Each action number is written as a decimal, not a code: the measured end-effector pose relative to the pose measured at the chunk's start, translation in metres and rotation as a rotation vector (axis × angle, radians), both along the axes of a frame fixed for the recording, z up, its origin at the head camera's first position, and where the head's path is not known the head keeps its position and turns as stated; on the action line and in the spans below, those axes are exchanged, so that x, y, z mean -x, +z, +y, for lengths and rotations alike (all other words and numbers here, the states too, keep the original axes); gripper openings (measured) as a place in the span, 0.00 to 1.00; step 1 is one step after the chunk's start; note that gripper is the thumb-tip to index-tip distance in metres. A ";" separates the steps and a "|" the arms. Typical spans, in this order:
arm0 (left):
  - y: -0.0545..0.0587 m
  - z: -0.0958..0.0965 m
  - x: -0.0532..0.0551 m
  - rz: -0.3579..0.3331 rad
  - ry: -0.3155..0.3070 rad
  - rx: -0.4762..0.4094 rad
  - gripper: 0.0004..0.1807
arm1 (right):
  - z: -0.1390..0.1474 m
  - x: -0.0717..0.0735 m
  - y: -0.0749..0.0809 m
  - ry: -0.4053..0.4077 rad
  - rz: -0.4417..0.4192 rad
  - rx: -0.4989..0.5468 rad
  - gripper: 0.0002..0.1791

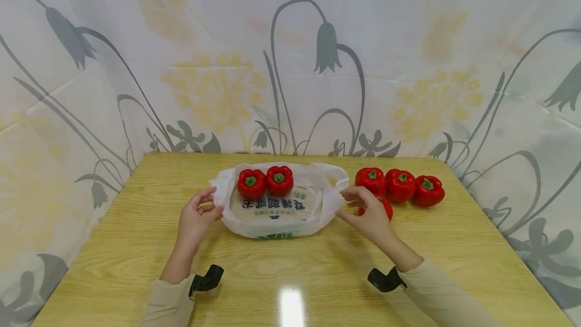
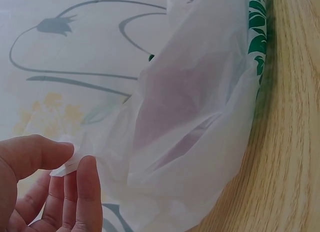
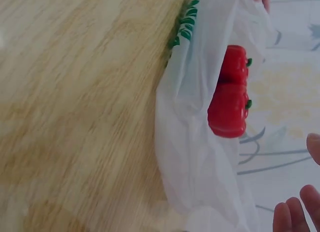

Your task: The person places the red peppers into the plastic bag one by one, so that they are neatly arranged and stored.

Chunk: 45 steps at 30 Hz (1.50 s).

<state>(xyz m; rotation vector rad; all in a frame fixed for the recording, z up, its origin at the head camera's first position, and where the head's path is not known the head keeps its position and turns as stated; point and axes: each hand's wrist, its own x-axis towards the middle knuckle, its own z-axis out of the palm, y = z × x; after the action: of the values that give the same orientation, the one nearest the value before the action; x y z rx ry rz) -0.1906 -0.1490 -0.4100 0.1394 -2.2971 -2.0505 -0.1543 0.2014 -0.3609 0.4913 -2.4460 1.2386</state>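
Both forearms [image 1: 404, 254] reach forward and slant inward, sleeves [image 1: 445, 291] ending near the wrists [image 1: 174, 269]. The left hand [image 1: 198, 218] pinches — thumb [image 2: 45, 154] tip close to the forefinger [image 2: 89, 187], other fingers [image 2: 54, 204] bent behind. The right hand [image 1: 369, 213] points inward — thumb parted from its gently bent fingers.

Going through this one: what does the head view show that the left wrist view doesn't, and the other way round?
Head view only: four red peppers beside the bag, two more peppers uncovered in its opening, and the right hand.

Left wrist view only: a close look at the left hand pinching the bag's edge, and a pinkish patch through its side.

Both: the left hand, the bag's green print, the wooden table and the floral backdrop.
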 end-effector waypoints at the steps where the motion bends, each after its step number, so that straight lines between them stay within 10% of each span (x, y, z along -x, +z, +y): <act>1: 0.000 0.000 0.000 -0.001 0.001 0.002 0.27 | 0.002 -0.001 -0.001 -0.012 0.012 -0.010 0.21; 23: 0.000 -0.002 0.000 -0.008 0.004 -0.020 0.27 | 0.059 0.004 -0.029 -0.111 0.129 -0.078 0.20; 45: 0.002 -0.001 0.000 -0.015 0.010 -0.034 0.27 | 0.100 0.015 -0.056 -0.135 0.003 -0.154 0.27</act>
<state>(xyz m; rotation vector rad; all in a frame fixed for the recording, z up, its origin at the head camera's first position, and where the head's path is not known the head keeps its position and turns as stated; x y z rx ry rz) -0.1903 -0.1500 -0.4076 0.1679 -2.2660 -2.0923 -0.1696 0.3010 -0.4169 0.3605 -2.5380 1.0001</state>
